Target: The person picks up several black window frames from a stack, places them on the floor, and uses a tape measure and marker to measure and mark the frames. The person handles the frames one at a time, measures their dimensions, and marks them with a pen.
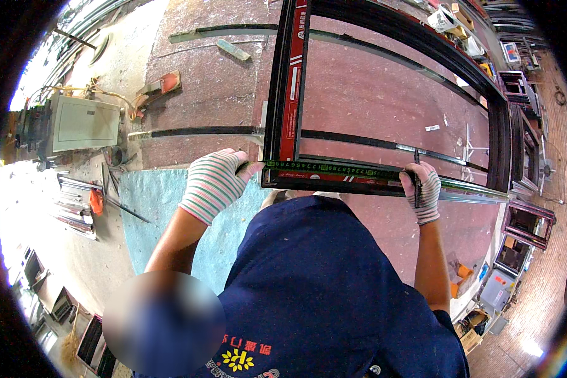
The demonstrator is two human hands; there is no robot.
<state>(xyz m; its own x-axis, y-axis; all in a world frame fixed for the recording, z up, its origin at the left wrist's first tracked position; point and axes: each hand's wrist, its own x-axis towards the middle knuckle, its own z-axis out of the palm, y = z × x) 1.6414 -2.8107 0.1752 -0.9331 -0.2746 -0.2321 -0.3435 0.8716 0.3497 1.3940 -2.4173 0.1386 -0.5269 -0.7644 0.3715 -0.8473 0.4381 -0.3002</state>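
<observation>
A dark rectangular window frame, with red protective film on its left member, lies in front of me. Along its near member runs a black tape measure with green markings. My left hand, in a striped knit glove, is closed on the tape's left end at the frame's near left corner. Toward the right of the near member, my right hand, also gloved, grips a slim black pen held roughly upright, beside the tape. The fingers' undersides are hidden.
Dark support bars run beneath the frame over a reddish floor covering. A blue-green mat lies at left, near a grey metal box. Further frames stand at right, with a grey case and an orange tool nearby.
</observation>
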